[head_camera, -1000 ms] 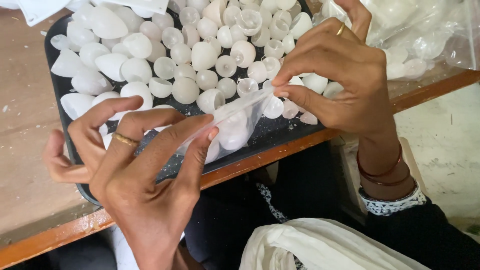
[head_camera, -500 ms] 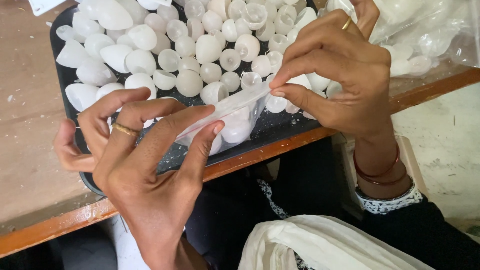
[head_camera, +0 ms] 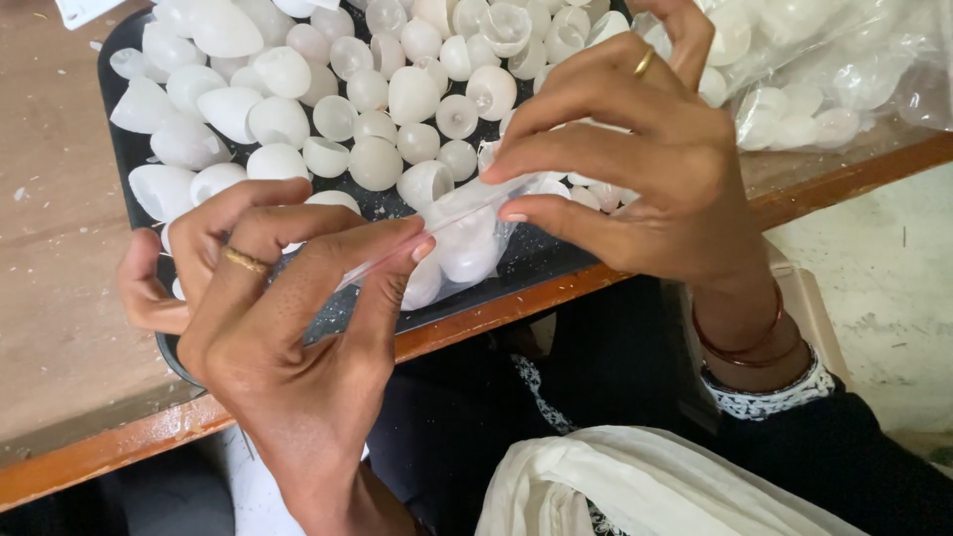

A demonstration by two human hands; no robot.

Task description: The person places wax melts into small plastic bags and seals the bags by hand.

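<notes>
- Both hands are sitting slightly lower and nearer the table edge than half a second ago, while the small clear bag point(head_camera: 467, 233) is staying stretched between them just as before.
- Left hand point(head_camera: 288, 328) is pinching one end of that bag, thumb and forefinger closed on the film, the other fingers curled loosely beside them.
- Right hand point(head_camera: 635, 169) is gripping the opposite end between thumb and fingertips, closed on the plastic; whether it is also holding a loose shell cannot be told.
- Rounded white plastic shells point(head_camera: 377, 164) are lying heaped on the black tray point(head_camera: 124, 149), and a few are already sitting inside the bag, which is hanging just above the tray's near rim.
- More filled clear bags point(head_camera: 824, 89) are resting on the wooden table point(head_camera: 50, 298) to the right.
- Judging from this, keeping the film taut and level, with the mouth pinched evenly along its width, is what is stopping the pieces from slipping out.
</notes>
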